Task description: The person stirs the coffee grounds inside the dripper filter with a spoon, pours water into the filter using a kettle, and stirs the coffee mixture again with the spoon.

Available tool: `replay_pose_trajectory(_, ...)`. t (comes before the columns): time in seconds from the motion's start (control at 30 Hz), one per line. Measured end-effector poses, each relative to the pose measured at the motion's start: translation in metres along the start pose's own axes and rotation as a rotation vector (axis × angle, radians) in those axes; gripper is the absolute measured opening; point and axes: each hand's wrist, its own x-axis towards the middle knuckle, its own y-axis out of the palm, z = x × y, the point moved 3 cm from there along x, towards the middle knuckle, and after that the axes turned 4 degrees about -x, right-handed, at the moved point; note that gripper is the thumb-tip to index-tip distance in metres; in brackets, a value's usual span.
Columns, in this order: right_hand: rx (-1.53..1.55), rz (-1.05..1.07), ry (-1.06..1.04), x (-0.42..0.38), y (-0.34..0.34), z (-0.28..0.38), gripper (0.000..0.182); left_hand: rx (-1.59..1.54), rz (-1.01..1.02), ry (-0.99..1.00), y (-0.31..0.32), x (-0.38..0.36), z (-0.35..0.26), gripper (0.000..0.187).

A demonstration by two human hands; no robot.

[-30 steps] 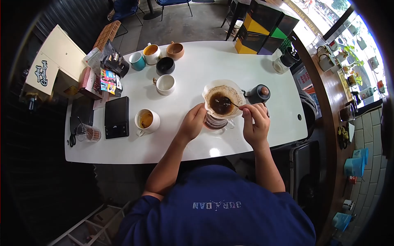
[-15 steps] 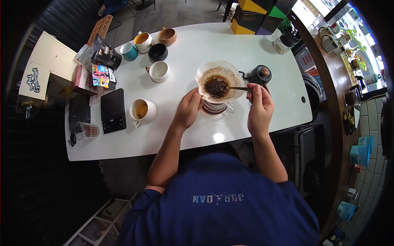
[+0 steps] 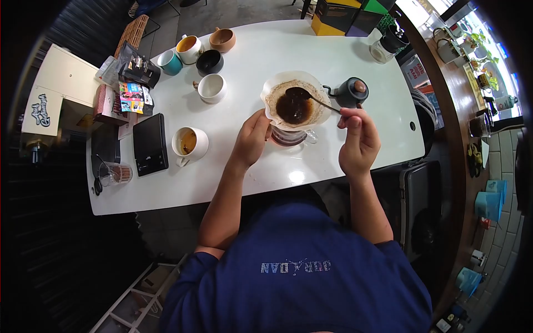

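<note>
A cone paper filter [image 3: 270, 91] with dark wet coffee grounds [image 3: 293, 111] sits over a glass server [image 3: 287, 139]. My left hand [image 3: 251, 139] is closed on the near-left edge of the filter and the dripper under it, which is mostly hidden. Between the thumb and fingers of my right hand [image 3: 360, 143] is the handle of a spoon [image 3: 325, 105]. The spoon's tip lies in the grounds at the far side of the filter. A dark gooseneck kettle [image 3: 353, 91] stands just beyond my right hand.
To the left are a white mug [image 3: 190, 145] with brown liquid, a black scale [image 3: 150, 145] and a glass [image 3: 116, 173]. Several cups, including a white cup [image 3: 212, 89], stand farther back. A coffee grinder [image 3: 388, 44] is at the back right.
The spoon's tip has moved through the grounds toward the far side, and its handle now slopes more. My right hand has shifted slightly right. My left hand keeps its hold.
</note>
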Motion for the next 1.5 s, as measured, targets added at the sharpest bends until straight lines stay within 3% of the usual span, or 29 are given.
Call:
replay_pose_trajectory(0.33,-0.280,0.137,-0.261,-0.003,0.000,0.007,0.009,-0.052,0.024,0.008,-0.002,0.001,0.005,0.032)
replay_pose_trajectory(0.47,-0.269,0.107,-0.230,-0.003,0.003,0.007,0.009,-0.060,0.011,0.018,-0.001,0.000,0.003,0.032)
replay_pose_trajectory(0.67,-0.568,0.208,-0.261,0.000,0.008,0.009,0.009,0.011,0.007,0.005,-0.001,0.002,0.003,0.036)
replay_pose_trajectory(0.8,-0.474,0.137,-0.029,-0.007,0.016,0.002,0.011,-0.012,-0.016,-0.023,-0.002,0.002,0.000,0.033)
replay_pose_trajectory(0.87,-0.079,-0.060,0.338,-0.008,0.015,-0.008,0.018,-0.012,-0.020,-0.013,-0.001,0.002,-0.001,0.033)
replay_pose_trajectory(1.07,-0.074,-0.075,0.166,-0.008,0.011,-0.001,0.020,0.006,-0.024,-0.032,-0.004,0.002,0.004,0.034)
replay_pose_trajectory(1.17,-0.220,0.032,0.061,-0.006,0.010,0.004,0.015,-0.012,-0.039,-0.032,-0.001,0.001,0.001,0.034)
replay_pose_trajectory(1.23,-0.501,0.206,-0.084,-0.004,0.013,0.007,0.011,-0.010,-0.034,-0.010,0.002,0.001,-0.001,0.033)
replay_pose_trajectory(1.33,-0.393,0.100,-0.036,-0.004,0.017,0.003,0.010,0.025,-0.049,0.055,-0.003,0.003,0.005,0.032)
replay_pose_trajectory(1.4,-0.507,0.122,0.045,-0.008,0.015,-0.004,0.015,0.056,-0.063,0.097,-0.007,0.006,0.013,0.033)
replay_pose_trajectory(1.47,0.002,0.013,0.309,-0.009,0.016,-0.023,0.022,0.163,-0.102,0.315,-0.008,0.009,0.014,0.034)
replay_pose_trajectory(1.5,0.072,0.072,0.328,-0.008,0.018,-0.024,0.026,0.163,-0.097,0.314,-0.007,0.010,0.016,0.034)
